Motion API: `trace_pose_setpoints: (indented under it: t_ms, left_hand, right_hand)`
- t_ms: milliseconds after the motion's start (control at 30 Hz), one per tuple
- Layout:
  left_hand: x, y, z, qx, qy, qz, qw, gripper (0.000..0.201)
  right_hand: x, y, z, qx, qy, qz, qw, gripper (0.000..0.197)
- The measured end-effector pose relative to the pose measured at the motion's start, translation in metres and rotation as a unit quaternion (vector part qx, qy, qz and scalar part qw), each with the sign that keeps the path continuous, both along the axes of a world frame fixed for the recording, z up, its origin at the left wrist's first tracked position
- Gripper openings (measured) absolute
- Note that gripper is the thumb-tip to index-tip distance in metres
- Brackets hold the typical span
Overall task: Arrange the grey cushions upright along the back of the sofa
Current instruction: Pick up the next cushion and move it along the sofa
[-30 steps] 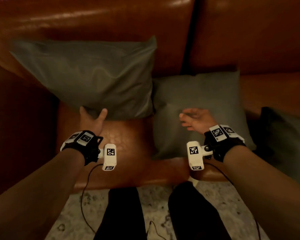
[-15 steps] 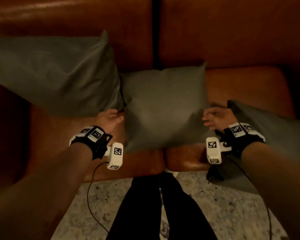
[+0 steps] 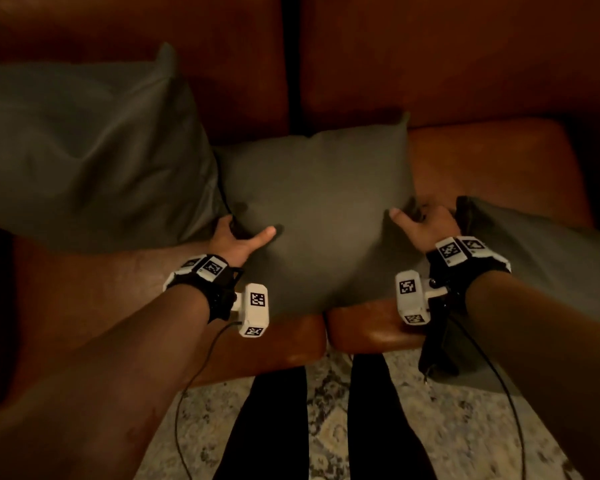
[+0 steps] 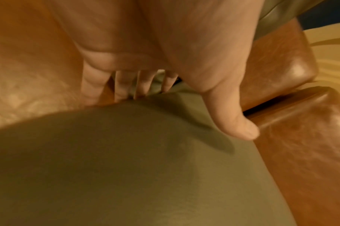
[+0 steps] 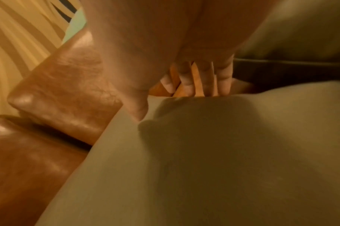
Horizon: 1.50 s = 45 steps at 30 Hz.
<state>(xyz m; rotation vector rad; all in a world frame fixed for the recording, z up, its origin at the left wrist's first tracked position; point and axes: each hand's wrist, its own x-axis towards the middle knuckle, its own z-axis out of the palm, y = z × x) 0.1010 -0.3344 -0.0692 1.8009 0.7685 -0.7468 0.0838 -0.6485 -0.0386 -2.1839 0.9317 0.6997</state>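
Observation:
Three grey cushions are on the brown leather sofa (image 3: 482, 157). The left cushion (image 3: 84, 150) stands upright against the backrest. The middle cushion (image 3: 319, 209) lies flat across the seat gap. The right cushion (image 3: 541, 265) lies flat and hangs over the seat front. My left hand (image 3: 238, 237) is at the middle cushion's left edge, its fingers (image 4: 124, 85) straight and reaching down past the edge, its thumb just above the fabric. My right hand (image 3: 418, 221) holds the right edge: in the right wrist view the thumb presses the top and the fingers (image 5: 209, 82) go under.
The right cushion lies close beside my right wrist. A patterned rug (image 3: 329, 410) lies in front of the sofa, and my legs in black (image 3: 274, 427) stand against the seat front. Bare seat leather (image 3: 84, 299) shows below the left cushion.
My view has moved right along the sofa. My left hand left the upright cushion and came to the middle cushion's left edge. My right hand dropped onto its right edge.

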Motion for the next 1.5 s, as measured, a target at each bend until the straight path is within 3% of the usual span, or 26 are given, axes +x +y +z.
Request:
trace_pose_setpoints:
  t_ms: [300,433,500,600,700,833,1000,1233,1367,1500]
  left_hand:
    - [0.031,-0.029,-0.012,0.06,0.024,0.011,0.998,0.134]
    - [0.035,-0.043,-0.009,0.082,0.017,-0.007,0.997,0.145]
    - [0.029,-0.049,-0.004,0.071,-0.012,-0.009,0.997,0.14]
    - [0.021,-0.061,0.016,0.071,-0.079,-0.008,0.994,0.114]
    - [0.021,-0.067,0.039,0.058,-0.157,-0.013,0.986,0.113]
    - [0.035,-0.062,0.055,0.075,-0.247,0.018,0.966,0.123]
    - [0.049,-0.055,0.038,0.091,-0.206,0.005,0.974,0.148]
    - [0.048,-0.063,0.018,0.059,-0.221,0.051,0.972,0.161]
    - [0.06,-0.065,0.013,0.057,-0.209,0.054,0.975,0.158]
    - [0.079,-0.063,0.006,0.075,-0.202,0.036,0.976,0.148]
  right_hand:
    - [0.053,-0.002,-0.019,0.082,-0.069,0.007,0.994,0.103]
    - [0.059,-0.009,-0.025,0.109,-0.06,-0.005,0.992,0.106]
    - [0.054,-0.013,-0.026,0.133,-0.07,-0.017,0.989,0.102]
    - [0.042,-0.019,-0.018,0.137,-0.117,-0.043,0.983,0.094]
    - [0.04,-0.031,0.0,0.12,-0.196,-0.056,0.972,0.09]
    - [0.067,-0.033,0.021,0.133,-0.294,-0.034,0.946,0.107]
    - [0.085,-0.019,-0.001,0.17,-0.276,0.013,0.946,0.124]
    - [0.074,-0.024,-0.022,0.167,-0.298,-0.009,0.94,0.129]
    - [0.08,-0.018,-0.026,0.17,-0.301,0.003,0.938,0.129]
    - [0.094,-0.009,-0.029,0.166,-0.275,0.021,0.947,0.153]
